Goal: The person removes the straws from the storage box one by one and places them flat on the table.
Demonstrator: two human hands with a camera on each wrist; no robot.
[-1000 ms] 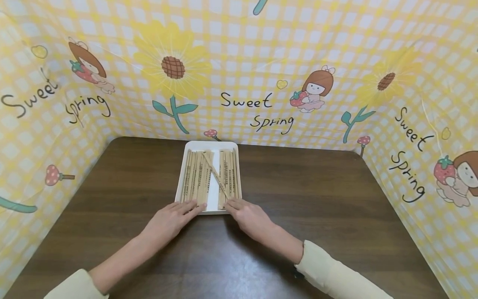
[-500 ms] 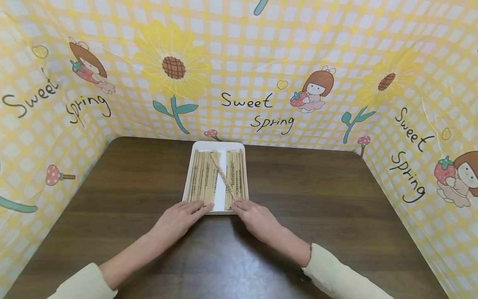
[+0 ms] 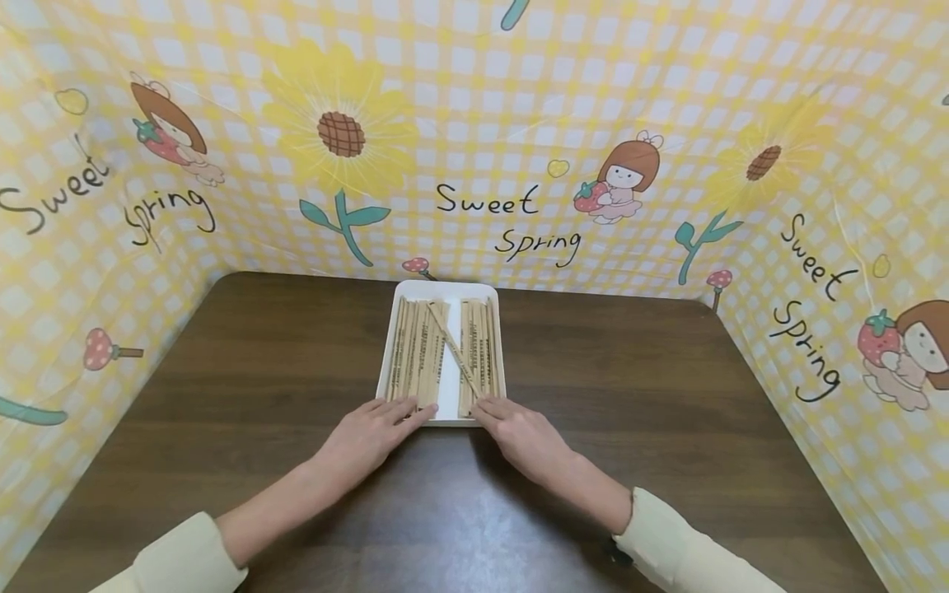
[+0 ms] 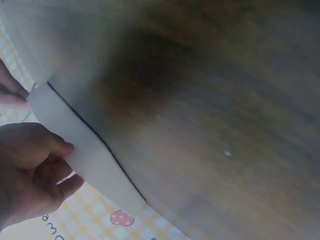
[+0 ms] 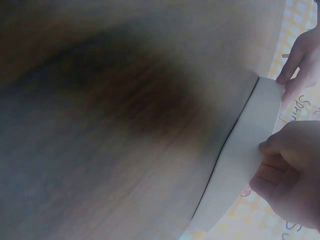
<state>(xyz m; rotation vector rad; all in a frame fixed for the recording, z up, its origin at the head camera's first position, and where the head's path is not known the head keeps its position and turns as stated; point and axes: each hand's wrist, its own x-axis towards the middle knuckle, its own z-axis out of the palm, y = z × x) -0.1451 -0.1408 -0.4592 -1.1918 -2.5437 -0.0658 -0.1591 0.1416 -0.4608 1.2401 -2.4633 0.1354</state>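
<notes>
A shallow white tray stands on the table, its far end close to the patterned cloth. Inside lie two rows of thin tan sticks with dark printed marks, split by a bare white strip. One loose stick slants across that strip. My left hand grips the near rim at the left corner; in the left wrist view its thumb touches the tray's outer wall. At the right corner my right hand holds the same rim, its fingertips by the loose stick's near end.
The dark brown wooden table extends on both sides of the tray and in front of it. A yellow checked cloth with flowers and lettering rises behind the table and along both sides.
The tray has slid steadily to the right along the table, both hands moving with it and keeping their places on the near rim. The sticks keep their arrangement.
</notes>
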